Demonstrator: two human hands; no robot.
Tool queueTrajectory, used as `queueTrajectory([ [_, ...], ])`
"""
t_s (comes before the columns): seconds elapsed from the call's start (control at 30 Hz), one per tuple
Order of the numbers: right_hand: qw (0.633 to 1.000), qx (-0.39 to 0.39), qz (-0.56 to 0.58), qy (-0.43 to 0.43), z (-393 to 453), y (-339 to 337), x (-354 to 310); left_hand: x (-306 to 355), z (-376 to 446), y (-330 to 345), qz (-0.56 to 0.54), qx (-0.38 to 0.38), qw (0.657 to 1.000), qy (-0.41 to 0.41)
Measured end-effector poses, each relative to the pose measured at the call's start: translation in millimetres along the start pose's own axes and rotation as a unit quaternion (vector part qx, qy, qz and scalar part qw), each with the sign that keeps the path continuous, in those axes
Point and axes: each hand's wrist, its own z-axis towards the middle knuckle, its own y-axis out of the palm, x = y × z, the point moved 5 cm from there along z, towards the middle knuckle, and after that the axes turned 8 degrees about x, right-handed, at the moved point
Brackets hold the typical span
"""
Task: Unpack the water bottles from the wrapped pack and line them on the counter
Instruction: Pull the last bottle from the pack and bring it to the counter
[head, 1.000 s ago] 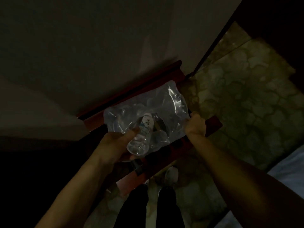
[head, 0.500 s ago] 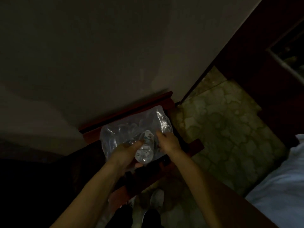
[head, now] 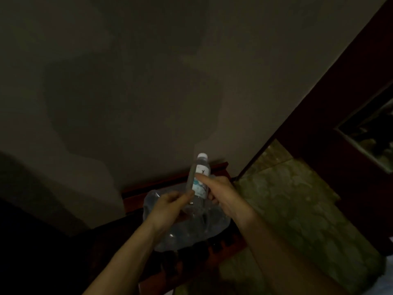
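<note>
Plastic water bottle (head: 198,179) gripped by both left hand (head: 170,206) and right hand (head: 221,194); I'd lift it clear of the shrink wrap (head: 191,228) before setting down.

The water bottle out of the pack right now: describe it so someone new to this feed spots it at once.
Find the dark red wooden counter against the dim wall; the crumpled clear plastic wrap lies on it. Above the wrap, the left hand and right hand hold the water bottle nearly upright. It alone shows a white cap and pale label.
</note>
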Motion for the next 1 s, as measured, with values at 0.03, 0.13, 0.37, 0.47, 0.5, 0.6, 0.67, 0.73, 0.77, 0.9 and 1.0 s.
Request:
queueTrajectory([
  [0.03,1.000,-0.014,0.013,-0.019,-11,3,-13,7,-7,-5,0.001,0.003,1.000,0.017],
  [0.13,0.995,-0.029,0.019,-0.098,-45,19,-45,28,-32,-25,0.036,0.015,0.997,0.073],
  [0.37,0.960,-0.053,0.051,-0.271,-131,59,-83,70,-113,-80,0.122,0.098,0.965,0.208],
  [0.47,0.942,-0.054,0.065,-0.326,-167,77,-97,86,-155,-102,0.190,0.157,0.936,0.252],
  [0.5,0.935,-0.057,0.067,-0.344,-181,84,-103,92,-169,-112,0.221,0.184,0.920,0.268],
  [0.6,0.911,-0.063,0.059,-0.404,-224,108,-122,110,-209,-146,0.292,0.267,0.868,0.300],
  [0.67,0.891,-0.067,0.053,-0.447,-254,124,-135,120,-235,-169,0.294,0.295,0.856,0.306],
  [0.73,0.874,-0.067,0.050,-0.479,-280,139,-146,128,-256,-190,0.288,0.311,0.852,0.308],
  [0.77,0.867,-0.066,0.049,-0.491,-294,149,-151,132,-268,-202,0.289,0.325,0.844,0.313],
  [0.9,0.843,-0.064,0.041,-0.532,-340,191,-167,143,-306,-253,0.283,0.360,0.819,0.347],
  [1.0,0.825,-0.060,0.028,-0.561,-369,231,-176,142,-323,-294,0.266,0.387,0.806,0.360],
])
